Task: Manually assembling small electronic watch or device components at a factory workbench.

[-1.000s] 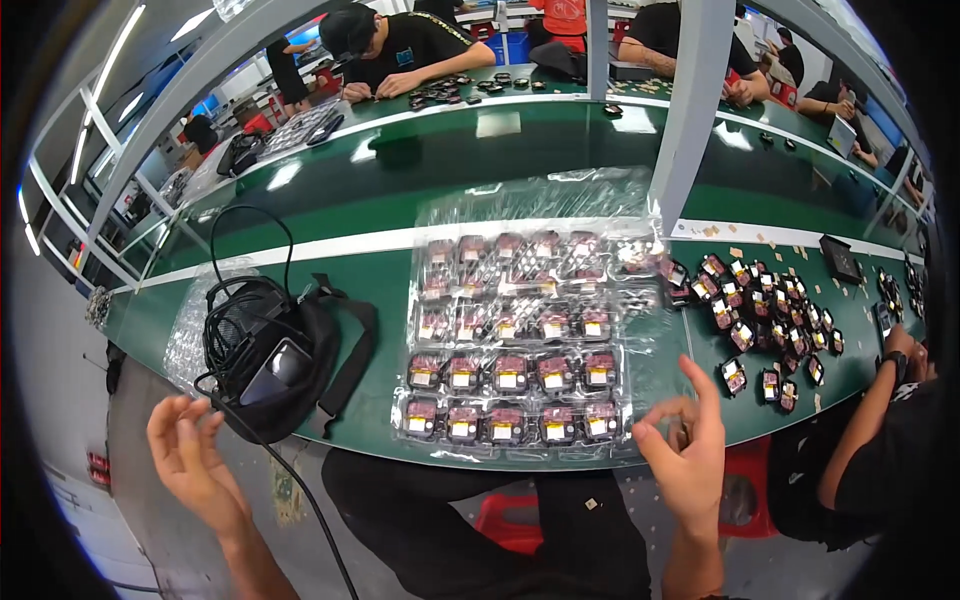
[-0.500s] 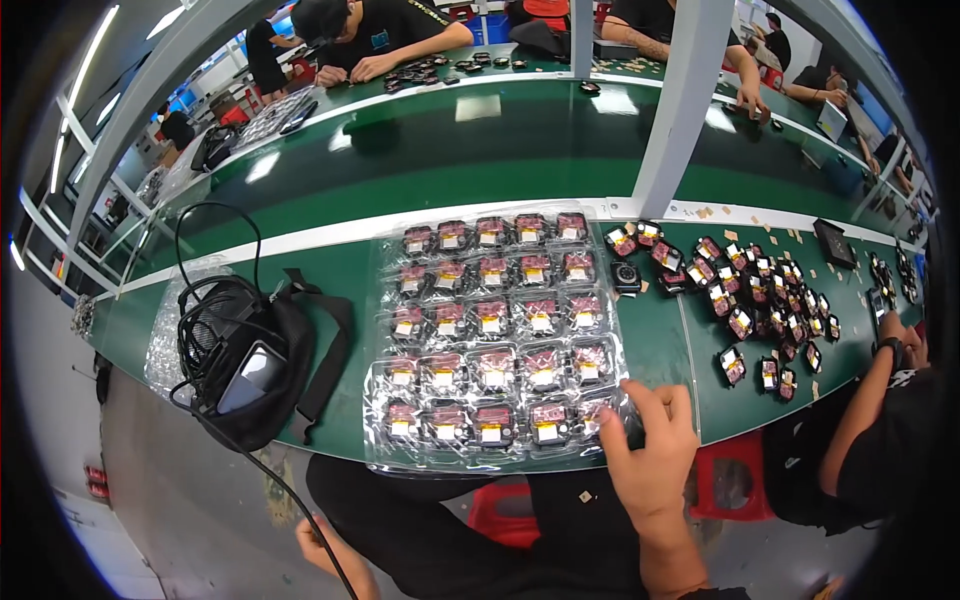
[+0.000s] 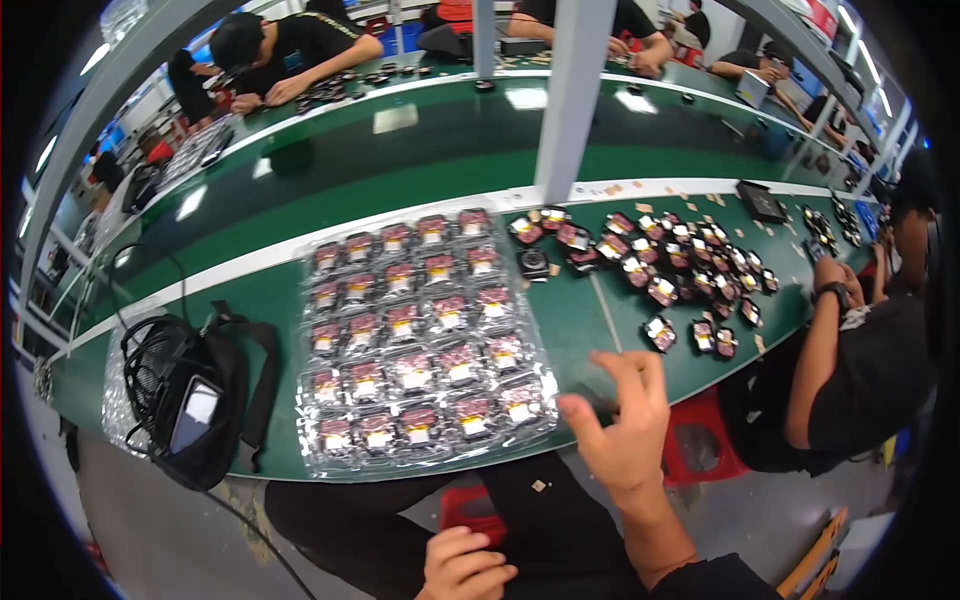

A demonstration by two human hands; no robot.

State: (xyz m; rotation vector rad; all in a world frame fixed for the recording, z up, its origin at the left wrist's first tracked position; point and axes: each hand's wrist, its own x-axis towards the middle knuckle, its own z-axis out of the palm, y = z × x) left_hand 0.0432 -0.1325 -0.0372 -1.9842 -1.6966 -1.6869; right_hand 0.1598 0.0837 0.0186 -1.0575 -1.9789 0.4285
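Hovering: right hand (image 3: 622,425), fingers parted, empty, just beside clear blister tray (image 3: 470,450) on green workbench (image 3: 575,325); left hand (image 3: 465,570) half-curled near lap (image 3: 560,540), grip cannot be told. Tray presumably keeps watch-like housings (image 3: 414,372) apart in rows; loose housings (image 3: 662,290) pile farther right.

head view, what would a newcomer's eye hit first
Probably the clear plastic tray with rows of small dark devices, left of centre on the green table. Right of it lies a loose pile of similar devices; left of it, a black bag with cables.
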